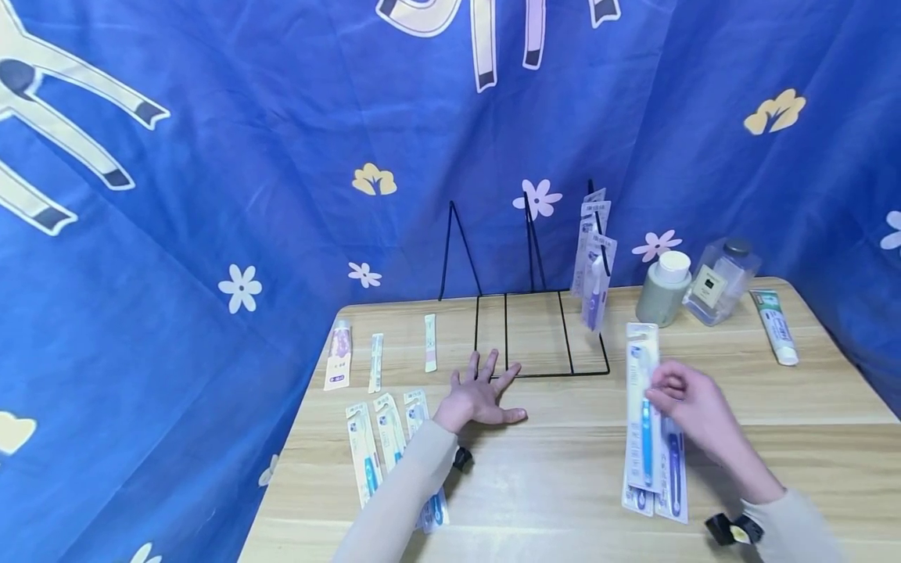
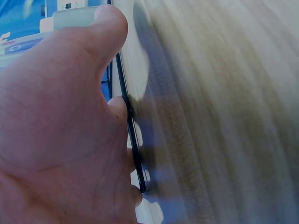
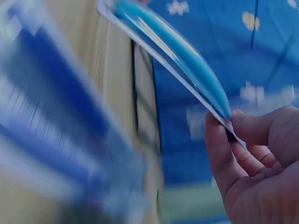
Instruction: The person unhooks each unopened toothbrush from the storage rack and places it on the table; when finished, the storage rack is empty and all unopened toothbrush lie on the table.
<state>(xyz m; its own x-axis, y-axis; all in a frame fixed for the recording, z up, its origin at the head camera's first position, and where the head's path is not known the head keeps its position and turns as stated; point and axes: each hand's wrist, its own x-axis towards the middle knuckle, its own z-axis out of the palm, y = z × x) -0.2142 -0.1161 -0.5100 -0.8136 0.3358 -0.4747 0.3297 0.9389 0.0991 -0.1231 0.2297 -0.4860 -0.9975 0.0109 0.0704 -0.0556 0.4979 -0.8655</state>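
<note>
- Plastic-fronted toothbrush pack (image 1: 644,407), lower right: we judge it light, flexible, slippery; grip its card edge.
- Our right hand (image 1: 693,414) pinches it.
- Our left hand (image 1: 482,395) lies flat, fingers spread.

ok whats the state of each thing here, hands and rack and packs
left hand: flat, fingers spread, on the wire rack's base
right hand: pinches a light blue toothbrush pack, lifted
wire rack: upright, toothbrush packs in its right end
dark blue pack: flat on the table

Motion blur smears the dark-blue toothbrush pack (image 3: 56,116) (right-wrist view), its print unreadable.
</note>
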